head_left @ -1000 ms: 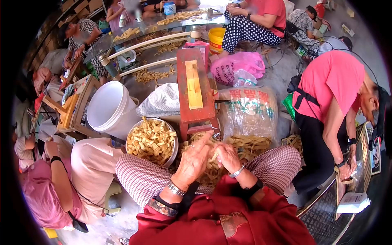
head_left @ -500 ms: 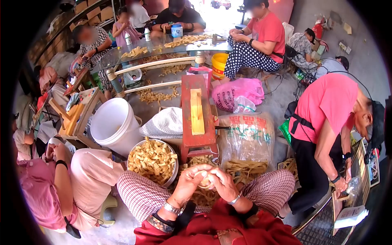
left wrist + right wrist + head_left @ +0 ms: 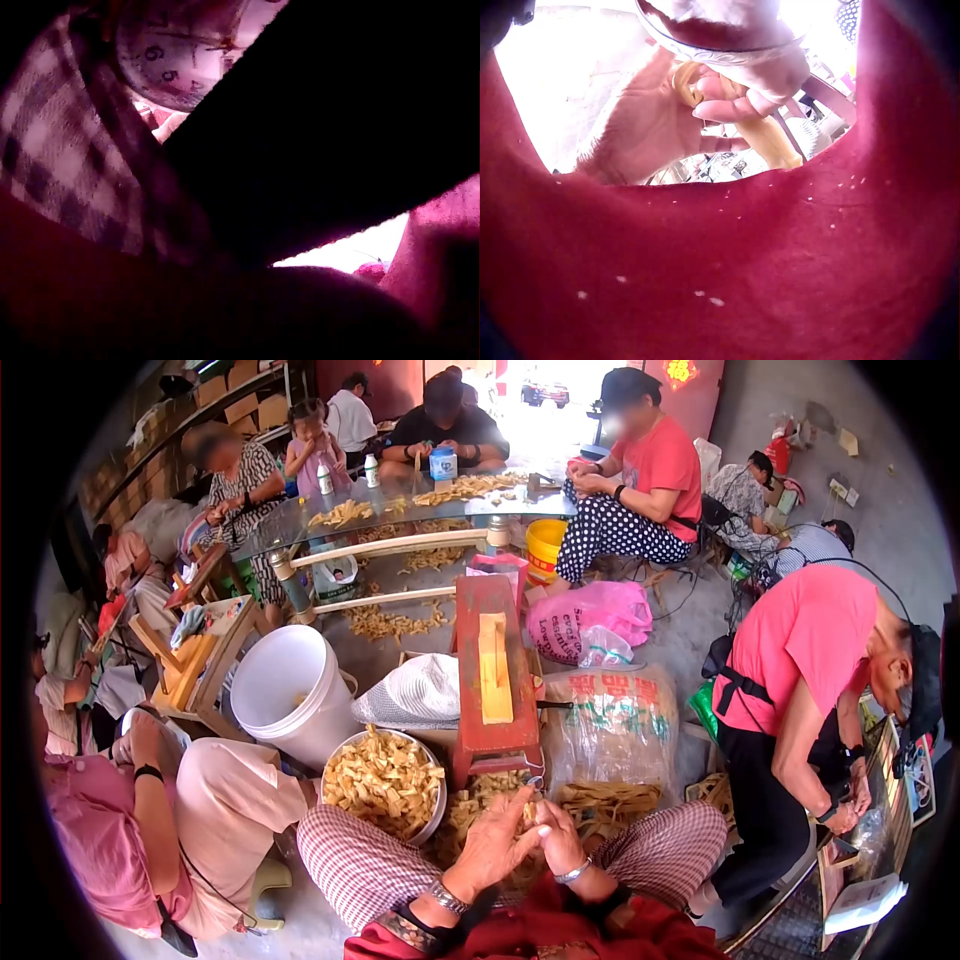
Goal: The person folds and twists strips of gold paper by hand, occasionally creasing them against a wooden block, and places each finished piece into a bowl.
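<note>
Both hands meet above the lap in the head view, around a folded tan strip point(image 3: 530, 812). The left hand point(image 3: 493, 847), with a metal watch at its wrist, holds the strip from one side, its thumb pointing across. From the other side the right hand point(image 3: 561, 840) pinches it with curled fingers. In the right wrist view the strip point(image 3: 769, 142) shows a loop at one end and a flat tail, between the left palm point(image 3: 649, 124) and the right fingers point(image 3: 739, 105). A dark strap and the watch point(image 3: 176, 60) fill much of the left wrist view; no fingers are discernible there.
A basin of folded tan pieces point(image 3: 385, 782) stands beside the left knee, near a white bucket point(image 3: 287, 680). Ahead is a red bench point(image 3: 482, 755) with a yellow block; a plastic sack point(image 3: 610, 725) lies right of it. Several people sit around.
The head view has tilted up, showing more of the far table and doorway. The hands have turned from a rounded grip facing each other to fingers pointing more forward, still together.
</note>
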### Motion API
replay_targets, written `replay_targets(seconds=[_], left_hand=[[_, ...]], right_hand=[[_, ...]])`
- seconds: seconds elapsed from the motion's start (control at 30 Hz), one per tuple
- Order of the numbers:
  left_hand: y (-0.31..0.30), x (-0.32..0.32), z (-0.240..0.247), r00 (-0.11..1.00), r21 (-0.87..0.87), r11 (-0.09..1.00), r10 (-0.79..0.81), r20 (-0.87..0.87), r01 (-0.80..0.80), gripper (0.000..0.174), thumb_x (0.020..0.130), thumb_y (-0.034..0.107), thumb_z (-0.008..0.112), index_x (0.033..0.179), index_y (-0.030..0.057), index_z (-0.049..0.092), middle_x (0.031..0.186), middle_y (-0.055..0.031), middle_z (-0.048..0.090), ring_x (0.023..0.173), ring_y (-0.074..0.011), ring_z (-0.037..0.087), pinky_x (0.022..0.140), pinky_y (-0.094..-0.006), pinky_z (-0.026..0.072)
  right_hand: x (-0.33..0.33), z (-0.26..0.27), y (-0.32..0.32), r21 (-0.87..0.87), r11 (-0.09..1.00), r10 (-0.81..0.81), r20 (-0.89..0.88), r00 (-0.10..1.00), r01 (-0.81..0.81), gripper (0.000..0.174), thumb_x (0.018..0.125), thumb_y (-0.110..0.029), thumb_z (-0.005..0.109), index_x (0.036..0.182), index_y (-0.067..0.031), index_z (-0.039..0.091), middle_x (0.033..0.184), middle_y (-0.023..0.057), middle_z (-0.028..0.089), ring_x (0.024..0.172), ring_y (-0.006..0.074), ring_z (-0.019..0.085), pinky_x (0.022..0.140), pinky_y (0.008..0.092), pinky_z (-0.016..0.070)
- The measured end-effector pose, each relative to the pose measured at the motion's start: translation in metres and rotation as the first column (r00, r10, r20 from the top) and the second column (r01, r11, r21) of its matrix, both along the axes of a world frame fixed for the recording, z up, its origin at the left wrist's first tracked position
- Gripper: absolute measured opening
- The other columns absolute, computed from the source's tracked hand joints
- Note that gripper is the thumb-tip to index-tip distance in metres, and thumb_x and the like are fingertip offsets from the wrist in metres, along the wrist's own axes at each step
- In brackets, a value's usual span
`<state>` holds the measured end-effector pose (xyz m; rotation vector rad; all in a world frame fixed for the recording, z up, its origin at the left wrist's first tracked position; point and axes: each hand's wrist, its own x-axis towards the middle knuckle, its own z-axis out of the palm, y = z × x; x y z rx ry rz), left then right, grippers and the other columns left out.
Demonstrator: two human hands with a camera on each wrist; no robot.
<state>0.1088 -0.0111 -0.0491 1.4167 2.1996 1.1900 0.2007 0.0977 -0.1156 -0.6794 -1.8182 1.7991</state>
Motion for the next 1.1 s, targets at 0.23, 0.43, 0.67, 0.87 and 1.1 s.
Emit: replay_targets(seconds=[0.23,0.43,0.67,0.87,1.1], left_hand=[[0.007,-0.001,-0.027,0.946,0.061,0.992,0.086,0.313,-0.111,0.036,0.096,0.029,0.047,0.121,0.0035,0.055,0.092,-0.0150,0.063,0.078,-0.0300,0.063,0.069,-0.0377,0.0499],[0.003,-0.006,-0.012,0.385,0.126,0.989,-0.086,0.919,-0.079,0.047,0.101,0.037,0.033,0.110,-0.0017,0.057,0.094,-0.0105,0.064,0.075,-0.0197,0.065,0.066,-0.0295,0.0561],[0.000,-0.022,-0.028,-0.049,0.216,0.976,-0.216,0.975,0.000,0.049,0.099,0.042,0.035,0.110,-0.0010,0.056,0.100,-0.0129,0.062,0.084,-0.0224,0.064,0.076,-0.0403,0.0566],[-0.013,-0.049,-0.020,-0.100,0.250,0.940,-0.279,0.955,-0.230,0.042,0.096,0.039,0.046,0.099,-0.0003,0.059,0.089,-0.0082,0.058,0.071,-0.0145,0.055,0.072,-0.0391,0.0555],[-0.007,-0.051,-0.005,-0.014,0.239,0.937,-0.251,0.968,-0.253,0.052,0.097,0.045,0.040,0.105,-0.0023,0.059,0.094,-0.0098,0.057,0.068,-0.0145,0.056,0.066,-0.0349,0.0549]], right_hand=[[-0.001,0.031,-0.002,-0.176,0.981,0.110,0.164,0.980,-0.081,0.035,0.097,-0.034,0.047,0.101,0.0001,0.054,0.083,0.0115,0.060,0.081,0.0194,0.058,0.074,0.0329,0.0481],[-0.001,0.011,0.006,0.072,0.997,-0.004,0.083,0.997,-0.002,0.037,0.099,-0.035,0.041,0.106,-0.0010,0.052,0.091,0.0121,0.059,0.082,0.0202,0.058,0.073,0.0324,0.0467],[0.010,0.000,0.016,0.036,0.990,0.130,0.083,0.988,-0.134,0.040,0.098,-0.036,0.045,0.091,0.0005,0.060,0.073,0.0059,0.058,0.067,0.0130,0.055,0.061,0.0271,0.0438],[0.022,0.033,0.030,0.262,0.959,0.089,0.074,0.993,-0.105,0.026,0.084,-0.017,0.068,0.069,0.0011,0.056,0.056,0.0037,0.046,0.053,0.0082,0.041,0.049,0.0276,0.0335],[0.024,0.031,0.039,0.306,0.941,0.115,0.118,0.986,-0.146,0.020,0.087,-0.016,0.064,0.078,0.0010,0.059,0.061,0.0049,0.051,0.055,0.0086,0.045,0.051,0.0268,0.0355]])
